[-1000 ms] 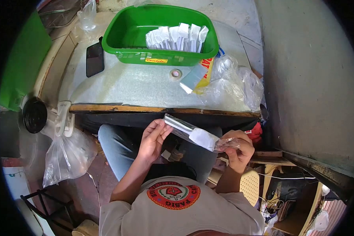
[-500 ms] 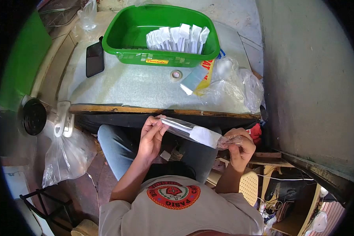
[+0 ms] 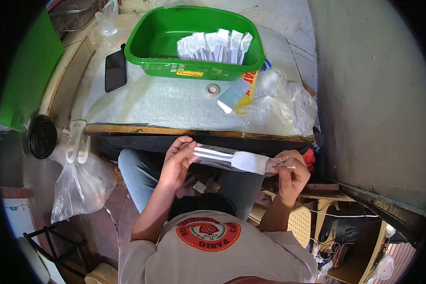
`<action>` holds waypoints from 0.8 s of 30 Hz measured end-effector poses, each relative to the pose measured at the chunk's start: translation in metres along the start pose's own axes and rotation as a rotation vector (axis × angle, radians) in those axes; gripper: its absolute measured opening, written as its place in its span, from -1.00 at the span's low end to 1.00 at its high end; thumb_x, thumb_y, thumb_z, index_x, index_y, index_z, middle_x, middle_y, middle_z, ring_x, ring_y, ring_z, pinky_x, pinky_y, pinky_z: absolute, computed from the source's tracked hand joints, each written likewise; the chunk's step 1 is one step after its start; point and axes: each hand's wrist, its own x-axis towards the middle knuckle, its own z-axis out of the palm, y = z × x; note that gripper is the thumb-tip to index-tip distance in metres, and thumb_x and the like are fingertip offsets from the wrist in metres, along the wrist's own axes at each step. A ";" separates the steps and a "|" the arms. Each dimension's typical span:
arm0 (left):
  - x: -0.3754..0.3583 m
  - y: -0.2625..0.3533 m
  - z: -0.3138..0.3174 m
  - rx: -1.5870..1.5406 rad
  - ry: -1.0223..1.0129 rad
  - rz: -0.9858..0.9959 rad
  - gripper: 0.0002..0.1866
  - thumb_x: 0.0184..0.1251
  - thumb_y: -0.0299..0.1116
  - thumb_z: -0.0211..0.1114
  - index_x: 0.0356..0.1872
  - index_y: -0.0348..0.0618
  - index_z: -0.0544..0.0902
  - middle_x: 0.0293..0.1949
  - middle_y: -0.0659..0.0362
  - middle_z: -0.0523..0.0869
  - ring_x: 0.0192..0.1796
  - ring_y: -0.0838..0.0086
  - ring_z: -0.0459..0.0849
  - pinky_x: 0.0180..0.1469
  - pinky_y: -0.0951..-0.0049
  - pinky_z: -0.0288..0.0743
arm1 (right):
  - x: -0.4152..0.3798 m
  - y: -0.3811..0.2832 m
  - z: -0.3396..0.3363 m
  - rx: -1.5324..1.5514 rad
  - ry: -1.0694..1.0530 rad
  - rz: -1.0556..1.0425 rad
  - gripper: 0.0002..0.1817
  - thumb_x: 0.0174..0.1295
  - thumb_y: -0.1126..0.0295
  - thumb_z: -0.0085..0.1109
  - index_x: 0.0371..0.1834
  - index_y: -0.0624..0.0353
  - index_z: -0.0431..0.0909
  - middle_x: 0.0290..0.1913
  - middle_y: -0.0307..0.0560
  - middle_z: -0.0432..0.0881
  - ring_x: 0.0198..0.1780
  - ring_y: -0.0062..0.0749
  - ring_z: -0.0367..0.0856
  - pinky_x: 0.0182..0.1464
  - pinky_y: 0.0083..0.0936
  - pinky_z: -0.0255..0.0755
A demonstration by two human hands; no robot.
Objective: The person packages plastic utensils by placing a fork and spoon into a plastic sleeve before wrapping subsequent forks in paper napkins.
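Across my lap, both hands hold a clear plastic sleeve (image 3: 248, 162) stretched almost level. Inside it are two slim white sticks that look like plastic utensil handles, with white tissue-like wrapping over their right end. My left hand (image 3: 179, 160) pinches the sleeve's left end, by the tips of the sticks. The crumpled right end of the plastic is gripped between the thumb and fingers of my right hand (image 3: 292, 176). On the table ahead, a green basin (image 3: 151, 69) contains several similar white packets (image 3: 217, 45) standing in a row.
A phone (image 3: 115, 71) lies left of the basin, and a tape roll (image 3: 212, 90) sits before it. Clear plastic bags (image 3: 288, 102) and a yellow printed packet (image 3: 247, 97) are at the table's right. A plastic bag (image 3: 83, 191) hangs at left; a grey wall (image 3: 374, 94) borders the right.
The sleeve has turned closer to level, its left end slightly lower and its right end slightly higher. My left hand has shifted a little left; both hands keep their hold.
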 end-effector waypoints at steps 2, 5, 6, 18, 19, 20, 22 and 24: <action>0.001 0.003 0.003 0.211 0.053 0.042 -0.84 0.37 -0.59 0.22 -0.10 -0.16 0.53 -0.19 0.14 0.73 -0.08 0.47 0.71 0.02 0.48 0.57 | 0.002 -0.003 0.000 -0.006 0.010 -0.006 -0.84 0.19 0.44 0.31 -0.39 0.36 0.61 -0.30 0.04 0.64 -0.28 -0.32 0.62 -0.23 -0.48 0.48; 0.007 0.000 -0.006 0.434 -0.054 0.198 -0.84 0.33 -0.65 0.26 -0.16 -0.17 0.55 -0.28 0.18 0.74 -0.13 0.55 0.71 -0.06 0.57 0.53 | 0.001 -0.003 -0.002 -0.028 0.027 -0.022 -0.84 0.17 0.45 0.31 -0.38 0.36 0.62 -0.30 0.03 0.64 -0.27 -0.31 0.62 -0.21 -0.47 0.48; 0.007 0.000 -0.004 0.435 -0.055 0.197 -0.84 0.33 -0.65 0.26 -0.16 -0.17 0.55 -0.28 0.18 0.74 -0.13 0.55 0.71 -0.06 0.57 0.53 | 0.001 -0.001 -0.003 -0.045 0.036 -0.035 -0.85 0.16 0.46 0.32 -0.38 0.36 0.62 -0.29 0.03 0.64 -0.26 -0.31 0.62 -0.20 -0.47 0.48; 0.002 0.007 0.002 0.723 -0.216 0.142 -0.86 0.38 -0.64 0.22 -0.19 -0.20 0.46 -0.28 0.20 0.70 -0.17 0.63 0.63 -0.04 0.60 0.47 | 0.006 0.001 -0.008 -0.098 0.017 -0.039 -0.76 0.28 0.38 0.25 -0.42 0.38 0.60 -0.29 0.02 0.59 -0.28 -0.38 0.57 -0.26 -0.52 0.47; 0.003 0.006 0.002 0.699 -0.229 0.144 -0.86 0.40 -0.64 0.20 -0.20 -0.18 0.43 -0.26 0.21 0.67 -0.15 0.63 0.60 -0.03 0.59 0.45 | 0.006 0.001 -0.008 -0.099 0.016 -0.040 -0.76 0.28 0.38 0.25 -0.42 0.38 0.60 -0.29 0.02 0.59 -0.28 -0.38 0.57 -0.26 -0.52 0.47; 0.003 0.006 0.002 0.676 -0.242 0.146 -0.85 0.42 -0.63 0.18 -0.20 -0.16 0.41 -0.25 0.22 0.64 -0.14 0.63 0.58 -0.02 0.58 0.43 | 0.006 0.001 -0.007 -0.092 0.026 -0.043 -0.76 0.28 0.38 0.25 -0.41 0.39 0.60 -0.29 0.02 0.59 -0.29 -0.38 0.57 -0.27 -0.53 0.47; 0.001 0.006 0.005 0.676 -0.240 0.123 -0.85 0.43 -0.63 0.16 -0.20 -0.14 0.39 -0.24 0.23 0.62 -0.14 0.63 0.56 0.00 0.58 0.41 | 0.005 0.000 -0.008 -0.086 0.035 -0.046 -0.76 0.28 0.38 0.25 -0.41 0.39 0.60 -0.29 0.02 0.59 -0.29 -0.39 0.57 -0.28 -0.54 0.47; 0.001 0.005 0.005 0.677 -0.238 0.100 -0.84 0.44 -0.63 0.15 -0.19 -0.12 0.37 -0.24 0.25 0.59 -0.13 0.63 0.53 0.01 0.58 0.39 | 0.003 -0.003 -0.011 -0.042 0.053 0.026 -0.92 0.13 0.54 0.29 -0.40 0.37 0.65 -0.29 0.04 0.64 -0.23 -0.30 0.61 -0.16 -0.47 0.49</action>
